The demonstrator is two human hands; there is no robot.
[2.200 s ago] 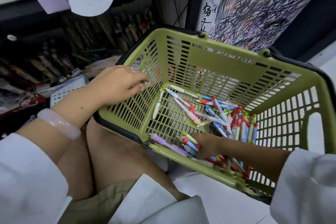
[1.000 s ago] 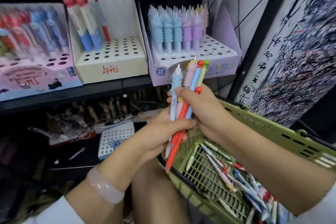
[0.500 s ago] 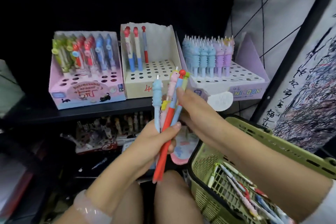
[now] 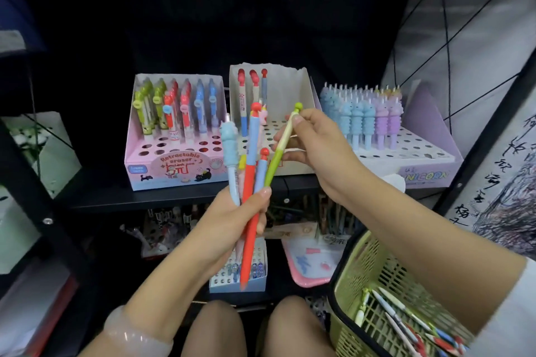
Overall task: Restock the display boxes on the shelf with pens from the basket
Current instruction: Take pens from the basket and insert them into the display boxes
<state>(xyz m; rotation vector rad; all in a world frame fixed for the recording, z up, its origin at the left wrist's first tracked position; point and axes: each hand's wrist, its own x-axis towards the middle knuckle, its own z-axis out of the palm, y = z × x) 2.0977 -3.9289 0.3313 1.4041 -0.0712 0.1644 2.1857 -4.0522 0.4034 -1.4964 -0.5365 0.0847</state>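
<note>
While the basket (image 4: 377, 284) sits near right with spare pens, the left hand (image 4: 232, 220) clasps a bundle (image 4: 249, 182); right-hand fingers (image 4: 293, 136) pinch the green pen (image 4: 277, 156). Draw it out, then seat it, probably in the middle box (image 4: 293, 95).

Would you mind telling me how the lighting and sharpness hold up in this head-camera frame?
Head view: the shelf back above the display boxes falls into near-black shadow; the boxes and both hands are evenly lit; the basket corner bulges from wide-angle distortion; the pens in the basket look slightly smeared, while the green pen stays fairly crisp.
</note>
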